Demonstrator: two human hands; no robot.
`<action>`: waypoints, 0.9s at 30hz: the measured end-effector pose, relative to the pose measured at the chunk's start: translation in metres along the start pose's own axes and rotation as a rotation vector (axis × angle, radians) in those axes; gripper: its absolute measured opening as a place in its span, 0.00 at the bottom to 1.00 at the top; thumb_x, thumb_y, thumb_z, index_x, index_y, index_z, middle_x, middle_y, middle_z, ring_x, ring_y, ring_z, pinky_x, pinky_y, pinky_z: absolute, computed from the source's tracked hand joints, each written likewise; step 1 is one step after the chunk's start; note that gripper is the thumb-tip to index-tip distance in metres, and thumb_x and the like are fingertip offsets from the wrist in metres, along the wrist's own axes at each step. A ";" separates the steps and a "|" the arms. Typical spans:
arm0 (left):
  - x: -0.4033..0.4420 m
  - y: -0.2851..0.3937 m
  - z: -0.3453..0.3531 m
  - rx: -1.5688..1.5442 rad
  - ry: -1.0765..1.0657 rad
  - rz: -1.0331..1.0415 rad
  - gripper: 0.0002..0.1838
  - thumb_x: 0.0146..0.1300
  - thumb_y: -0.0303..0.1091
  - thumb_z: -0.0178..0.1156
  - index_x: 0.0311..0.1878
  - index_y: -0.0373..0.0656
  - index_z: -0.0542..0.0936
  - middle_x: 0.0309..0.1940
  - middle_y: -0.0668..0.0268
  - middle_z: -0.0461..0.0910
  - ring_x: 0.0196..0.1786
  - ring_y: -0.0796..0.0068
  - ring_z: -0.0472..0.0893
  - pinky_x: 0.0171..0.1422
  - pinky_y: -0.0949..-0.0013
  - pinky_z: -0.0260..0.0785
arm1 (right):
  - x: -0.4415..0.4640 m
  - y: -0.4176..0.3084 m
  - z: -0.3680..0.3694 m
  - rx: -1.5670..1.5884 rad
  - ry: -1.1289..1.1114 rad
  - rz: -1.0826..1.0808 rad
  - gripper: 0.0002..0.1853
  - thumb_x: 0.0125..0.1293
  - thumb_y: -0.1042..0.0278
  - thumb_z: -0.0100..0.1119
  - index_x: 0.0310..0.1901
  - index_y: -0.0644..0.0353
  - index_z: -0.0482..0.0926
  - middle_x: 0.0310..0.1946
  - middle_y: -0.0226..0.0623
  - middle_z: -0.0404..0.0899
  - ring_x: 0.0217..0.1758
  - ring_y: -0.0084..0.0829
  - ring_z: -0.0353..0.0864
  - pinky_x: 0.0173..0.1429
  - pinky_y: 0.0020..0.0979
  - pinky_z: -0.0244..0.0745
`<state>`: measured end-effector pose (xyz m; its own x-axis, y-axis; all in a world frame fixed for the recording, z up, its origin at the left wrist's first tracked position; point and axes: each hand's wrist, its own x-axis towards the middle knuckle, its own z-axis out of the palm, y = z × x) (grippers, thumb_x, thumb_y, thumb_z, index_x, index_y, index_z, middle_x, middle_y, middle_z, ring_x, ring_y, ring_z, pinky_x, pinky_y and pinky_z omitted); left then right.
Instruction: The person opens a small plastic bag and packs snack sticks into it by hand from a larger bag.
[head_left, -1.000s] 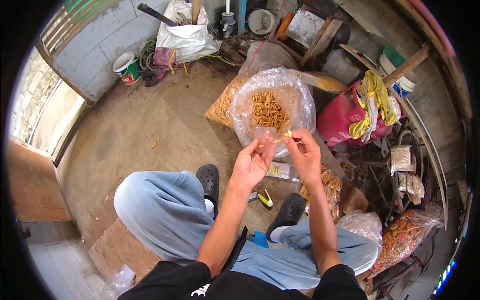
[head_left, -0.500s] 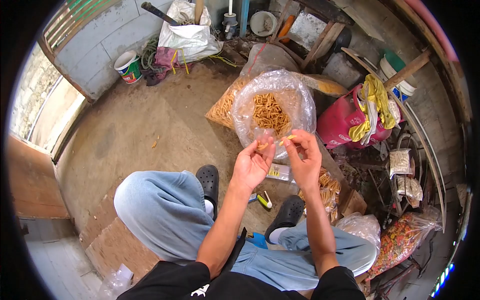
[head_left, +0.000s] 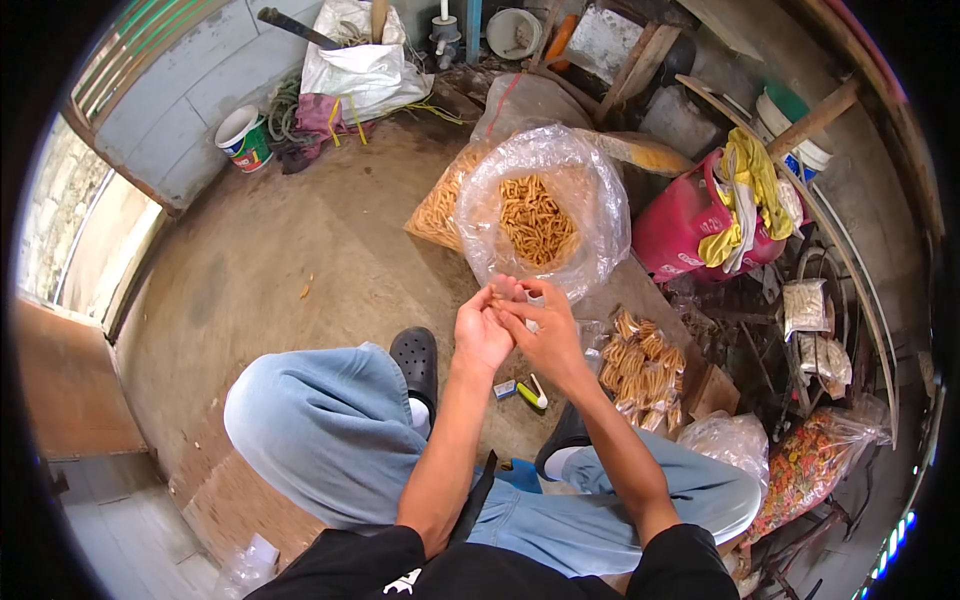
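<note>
My left hand (head_left: 485, 330) is palm up with its fingers curled around a small clear plastic bag (head_left: 508, 289), which is partly hidden. Over its fingers lies my right hand (head_left: 545, 328), thumb and fingertips pressed together against the left; what they pinch is hidden. Just beyond both hands stands a large open clear plastic bag (head_left: 603, 230) full of brown snack sticks (head_left: 538, 222). On the floor below the hands lie a green stapler (head_left: 533, 394) and a small blue-and-white box (head_left: 505, 389).
Small filled snack packets (head_left: 643, 370) are piled at the right. A magenta tub (head_left: 683, 222) with a yellow cloth (head_left: 752, 180) stands beyond them. A bag of colourful snacks (head_left: 815, 465) rests at far right. A paint bucket (head_left: 243, 140) is by the wall.
My right hand has moved left and down onto my left hand. The yellow piece that was between its fingertips no longer shows. The view has shifted slightly, uncovering the packets.
</note>
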<state>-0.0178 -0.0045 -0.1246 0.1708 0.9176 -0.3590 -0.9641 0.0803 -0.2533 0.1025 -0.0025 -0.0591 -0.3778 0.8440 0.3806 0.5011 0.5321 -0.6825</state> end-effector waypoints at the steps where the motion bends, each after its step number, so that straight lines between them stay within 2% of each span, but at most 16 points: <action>1: 0.002 0.004 -0.008 0.049 0.036 0.006 0.15 0.73 0.37 0.39 0.46 0.37 0.72 0.41 0.57 0.78 0.44 0.61 0.78 0.53 0.60 0.75 | -0.002 0.001 0.004 0.007 -0.041 0.036 0.10 0.54 0.67 0.67 0.39 0.55 0.86 0.48 0.41 0.76 0.54 0.42 0.73 0.58 0.39 0.68; 2: 0.003 0.005 -0.012 0.052 0.042 0.003 0.15 0.73 0.37 0.39 0.46 0.37 0.72 0.41 0.57 0.78 0.44 0.61 0.78 0.53 0.60 0.75 | -0.003 0.002 0.006 0.014 -0.082 0.072 0.10 0.54 0.67 0.67 0.39 0.55 0.86 0.48 0.40 0.76 0.54 0.41 0.73 0.58 0.38 0.68; 4: 0.004 0.007 -0.021 0.042 -0.148 -0.026 0.16 0.73 0.38 0.37 0.44 0.37 0.73 0.38 0.58 0.79 0.43 0.62 0.78 0.51 0.61 0.76 | -0.002 0.003 0.006 0.055 -0.068 0.100 0.09 0.55 0.67 0.66 0.38 0.56 0.86 0.48 0.39 0.76 0.53 0.40 0.74 0.57 0.37 0.69; 6: 0.007 0.011 -0.028 0.054 -0.119 0.001 0.17 0.73 0.38 0.37 0.43 0.37 0.73 0.38 0.58 0.79 0.43 0.63 0.78 0.51 0.61 0.75 | 0.001 0.006 0.005 0.098 -0.060 0.127 0.08 0.55 0.68 0.66 0.37 0.57 0.85 0.47 0.38 0.77 0.51 0.39 0.75 0.56 0.36 0.70; 8: 0.010 0.016 -0.030 0.065 -0.088 0.032 0.17 0.73 0.38 0.37 0.43 0.36 0.73 0.37 0.58 0.79 0.43 0.63 0.78 0.50 0.60 0.75 | 0.009 0.018 0.000 0.234 0.007 -0.043 0.07 0.57 0.72 0.63 0.37 0.60 0.84 0.41 0.38 0.79 0.46 0.35 0.78 0.50 0.32 0.72; 9: 0.011 0.019 -0.028 -0.003 0.014 0.080 0.16 0.72 0.36 0.38 0.43 0.36 0.74 0.37 0.58 0.79 0.43 0.63 0.79 0.51 0.60 0.76 | 0.014 0.027 -0.002 0.238 0.005 -0.040 0.07 0.57 0.72 0.63 0.37 0.60 0.84 0.41 0.38 0.79 0.46 0.35 0.78 0.50 0.32 0.72; 10: 0.012 0.022 -0.026 -0.071 0.115 0.130 0.16 0.71 0.35 0.38 0.44 0.36 0.74 0.37 0.58 0.79 0.43 0.63 0.79 0.51 0.60 0.76 | 0.020 0.041 -0.001 0.220 -0.002 0.107 0.07 0.58 0.70 0.62 0.37 0.60 0.83 0.39 0.39 0.80 0.43 0.36 0.79 0.48 0.34 0.73; 11: 0.015 0.026 -0.029 -0.068 0.118 0.136 0.16 0.71 0.35 0.38 0.44 0.36 0.74 0.37 0.58 0.79 0.43 0.63 0.79 0.51 0.60 0.76 | 0.027 0.058 0.001 0.203 -0.009 0.251 0.07 0.59 0.69 0.61 0.37 0.61 0.82 0.37 0.41 0.80 0.40 0.36 0.80 0.47 0.35 0.74; 13: 0.021 0.033 -0.040 -0.246 0.235 0.083 0.15 0.68 0.31 0.39 0.45 0.35 0.75 0.38 0.58 0.80 0.43 0.63 0.80 0.51 0.60 0.76 | 0.035 0.115 0.015 0.091 0.005 0.398 0.08 0.60 0.68 0.59 0.37 0.62 0.81 0.34 0.44 0.81 0.38 0.39 0.81 0.44 0.37 0.75; 16: 0.021 0.018 -0.043 -0.294 0.261 0.042 0.15 0.65 0.27 0.39 0.45 0.33 0.75 0.39 0.57 0.80 0.44 0.63 0.81 0.51 0.60 0.77 | 0.052 0.188 0.029 -0.059 -0.046 0.421 0.10 0.61 0.67 0.56 0.38 0.64 0.80 0.36 0.47 0.82 0.40 0.43 0.82 0.45 0.40 0.75; 17: 0.022 0.015 -0.048 -0.293 0.218 0.018 0.15 0.65 0.27 0.39 0.46 0.33 0.75 0.40 0.57 0.80 0.43 0.62 0.81 0.52 0.59 0.77 | 0.059 0.209 0.036 -0.194 -0.115 0.417 0.11 0.62 0.66 0.54 0.39 0.64 0.80 0.37 0.47 0.82 0.40 0.45 0.82 0.45 0.41 0.75; 18: 0.023 0.015 -0.050 -0.296 0.224 0.027 0.15 0.65 0.27 0.39 0.46 0.33 0.75 0.40 0.57 0.80 0.43 0.62 0.81 0.52 0.59 0.77 | 0.066 0.217 0.043 -0.329 -0.185 0.412 0.12 0.62 0.65 0.53 0.39 0.64 0.80 0.37 0.48 0.82 0.40 0.47 0.82 0.45 0.42 0.75; 21: 0.028 0.013 -0.055 -0.369 0.308 0.065 0.16 0.65 0.27 0.38 0.44 0.32 0.76 0.38 0.56 0.81 0.43 0.60 0.81 0.51 0.58 0.77 | 0.089 0.231 0.061 -0.473 -0.271 0.479 0.14 0.62 0.61 0.51 0.38 0.62 0.81 0.37 0.49 0.82 0.39 0.48 0.83 0.45 0.43 0.76; 22: 0.028 0.009 -0.058 -0.369 0.305 0.074 0.16 0.65 0.27 0.38 0.44 0.32 0.76 0.38 0.56 0.81 0.43 0.60 0.81 0.51 0.58 0.77 | 0.097 0.233 0.066 -0.467 -0.274 0.473 0.14 0.62 0.61 0.51 0.38 0.62 0.81 0.37 0.49 0.82 0.39 0.48 0.83 0.45 0.43 0.76; 24: 0.025 -0.002 -0.055 -0.265 0.303 0.056 0.16 0.66 0.28 0.38 0.43 0.32 0.76 0.38 0.56 0.81 0.42 0.59 0.81 0.51 0.59 0.77 | 0.108 0.237 0.080 -0.617 -0.301 0.636 0.17 0.59 0.56 0.53 0.39 0.59 0.83 0.36 0.50 0.82 0.40 0.49 0.82 0.45 0.46 0.76; 27: 0.025 -0.001 -0.049 -0.217 0.278 0.068 0.16 0.67 0.31 0.39 0.45 0.33 0.75 0.39 0.57 0.80 0.44 0.62 0.80 0.53 0.59 0.76 | 0.111 0.246 0.092 -0.608 -0.241 0.648 0.16 0.59 0.54 0.53 0.37 0.57 0.83 0.36 0.50 0.82 0.40 0.51 0.82 0.45 0.48 0.76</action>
<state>-0.0031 -0.0009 -0.1769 0.1857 0.7749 -0.6043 -0.9144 -0.0889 -0.3950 0.1120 0.2162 -0.2416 0.0020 0.9889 -0.1486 0.9686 -0.0389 -0.2455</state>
